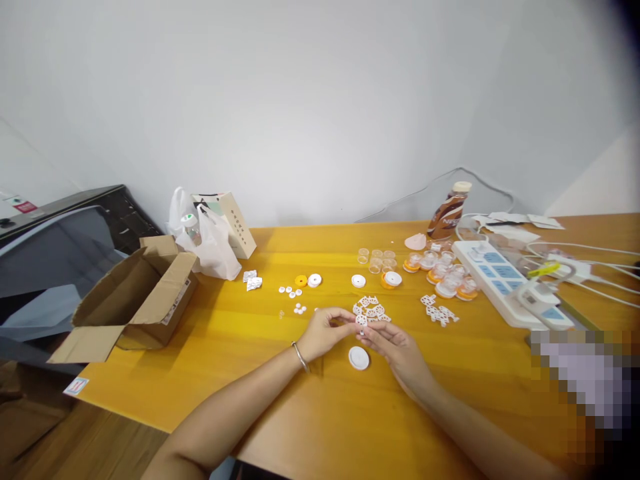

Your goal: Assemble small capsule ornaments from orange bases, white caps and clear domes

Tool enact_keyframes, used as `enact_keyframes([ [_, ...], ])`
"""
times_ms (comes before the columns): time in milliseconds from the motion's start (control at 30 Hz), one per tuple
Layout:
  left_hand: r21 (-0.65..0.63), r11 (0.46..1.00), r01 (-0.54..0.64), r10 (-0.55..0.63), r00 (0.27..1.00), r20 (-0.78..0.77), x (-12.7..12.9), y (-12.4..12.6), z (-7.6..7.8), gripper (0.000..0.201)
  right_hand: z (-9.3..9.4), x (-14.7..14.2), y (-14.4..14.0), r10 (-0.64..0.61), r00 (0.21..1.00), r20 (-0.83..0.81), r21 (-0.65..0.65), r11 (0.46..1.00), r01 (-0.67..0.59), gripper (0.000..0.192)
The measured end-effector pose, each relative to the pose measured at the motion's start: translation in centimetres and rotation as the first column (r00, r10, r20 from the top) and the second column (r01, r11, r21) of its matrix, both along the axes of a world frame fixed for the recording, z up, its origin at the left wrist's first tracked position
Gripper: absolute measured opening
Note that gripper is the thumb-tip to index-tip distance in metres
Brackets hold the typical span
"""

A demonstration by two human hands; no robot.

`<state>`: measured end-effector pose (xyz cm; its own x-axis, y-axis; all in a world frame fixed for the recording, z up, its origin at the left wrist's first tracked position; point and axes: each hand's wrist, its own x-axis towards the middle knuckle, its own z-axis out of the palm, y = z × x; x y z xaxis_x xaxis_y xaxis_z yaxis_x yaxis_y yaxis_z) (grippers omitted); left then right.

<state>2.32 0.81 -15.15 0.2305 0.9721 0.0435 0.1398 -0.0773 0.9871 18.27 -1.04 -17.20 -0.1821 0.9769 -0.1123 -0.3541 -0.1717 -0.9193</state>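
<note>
My left hand (pixel 323 331) and my right hand (pixel 395 348) meet over the yellow table (pixel 280 380), fingertips pinched together on a small white plastic piece (pixel 361 321). A silver bracelet is on my left wrist. Just beyond the fingers lies a pile of white lattice-like plastic parts (pixel 371 309). A white round cap (pixel 359 358) lies on the table right under my hands. Small white discs (pixel 295 299) are scattered to the left, with an orange ring (pixel 301 281) and a white ring (pixel 315 280).
An open cardboard box (pixel 135 300) sits at the left edge, with a white plastic bag (pixel 210 240) behind it. Clear and orange cups (pixel 440 270) cluster at right by a brown bottle (pixel 449 211) and a white power strip (pixel 510 283) with cables. A blurred patch covers the lower right.
</note>
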Motion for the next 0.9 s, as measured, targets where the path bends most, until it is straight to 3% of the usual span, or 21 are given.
enact_keyframes([
  [100,0.025,1.0,0.006,-0.005,0.998,-0.056,-0.07,0.0,-0.04,0.028,0.14,-0.02,-0.03,0.0,1.0,-0.008,-0.013,1.0,0.0,0.019],
  [333,-0.007,1.0,-0.015,0.015,1.0,-0.016,0.05,-0.01,-0.3,0.026,0.5,-0.03,-0.16,0.017,0.999,0.028,-0.018,1.0,-0.016,0.021],
  [667,0.005,0.999,-0.046,0.046,0.996,-0.072,0.17,-0.1,-0.48,0.022,-0.15,0.08,0.12,0.004,0.989,0.145,0.033,0.999,-0.009,0.026],
  [900,0.065,0.989,0.134,-0.121,0.978,-0.167,-0.53,0.02,0.42,0.028,-0.02,0.29,-0.05,0.02,0.975,0.221,0.122,0.991,-0.048,0.025],
])
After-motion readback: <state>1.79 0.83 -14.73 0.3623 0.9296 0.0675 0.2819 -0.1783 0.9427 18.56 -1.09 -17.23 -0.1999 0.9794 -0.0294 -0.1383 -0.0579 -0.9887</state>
